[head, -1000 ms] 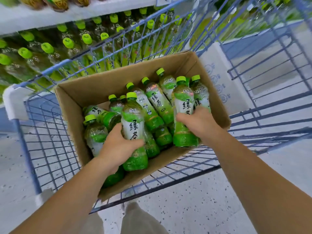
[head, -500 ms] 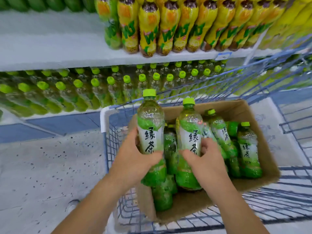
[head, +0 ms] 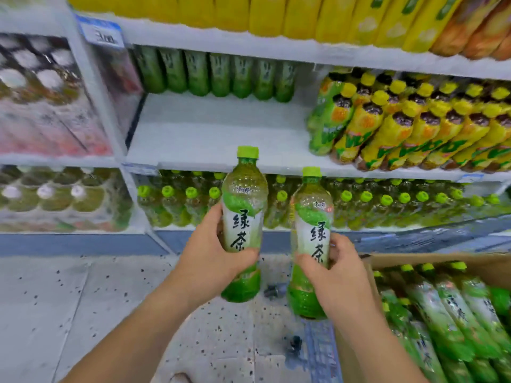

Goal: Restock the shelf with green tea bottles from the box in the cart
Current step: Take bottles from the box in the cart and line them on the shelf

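Seen from the head camera, the left hand [head: 210, 261] grips a clear plastic green tea bottle with a lime-green cap [head: 243, 205]. The fingers curl round the back of its white label and the thumb is clamped across the front. The bottle stands upright in the air, with its cap level with the front edge of the white metal shelf [head: 215, 128].

The right hand [head: 337, 275] holds a second green tea bottle of the same kind [head: 311, 211], just beside the first and slightly lower. Its thumb and fingers wrap the lower label from both sides. The two bottles are close but do not touch.

The shelf board behind them is bare at the front. A row of dark green bottles [head: 218, 74] stands along its back, and yellow-capped bottles in yellow-and-green wrappers [head: 401, 128] stand to the right.

On the shelf below are green-capped tea bottles in rows [head: 359, 200]. Shrink-wrapped bottle packs [head: 47, 106] fill the bay to the left.

At lower right, the brown cardboard box [head: 414, 261] holds more green tea bottles lying on their sides [head: 442, 313]. Under the forearms is a pale speckled floor [head: 69, 299].
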A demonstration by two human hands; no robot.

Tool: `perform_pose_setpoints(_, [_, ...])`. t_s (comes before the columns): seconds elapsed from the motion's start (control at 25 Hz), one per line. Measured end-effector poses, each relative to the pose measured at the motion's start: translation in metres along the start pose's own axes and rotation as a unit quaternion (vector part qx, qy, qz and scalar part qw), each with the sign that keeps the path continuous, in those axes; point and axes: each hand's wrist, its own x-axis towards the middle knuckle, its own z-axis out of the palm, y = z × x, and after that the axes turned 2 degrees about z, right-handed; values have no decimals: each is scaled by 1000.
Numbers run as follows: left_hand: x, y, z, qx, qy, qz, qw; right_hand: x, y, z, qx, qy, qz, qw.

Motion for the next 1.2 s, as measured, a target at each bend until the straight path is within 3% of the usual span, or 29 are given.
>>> perform_pose_setpoints(0.2, [40,1,-94,55,45,32,997,31,-46,96,26,-31,-33,999])
perform_pose_setpoints(0.4, [93,-10,-143,76,95,60,991,92,-82,159,29,-45,-73,996])
perform_pose_setpoints(0.6, [143,-16,-173,87,126,114,982,153,-105,197,29,-66,-128,989])
perform_pose_setpoints(0.88, [215,-42,-204,98,156,196,963,228,-100,265,74,-36,-201,976])
perform_pose_setpoints(1.2, [302,-84,-225,96,202,295,929,298,-100,312,73,-33,-338,938])
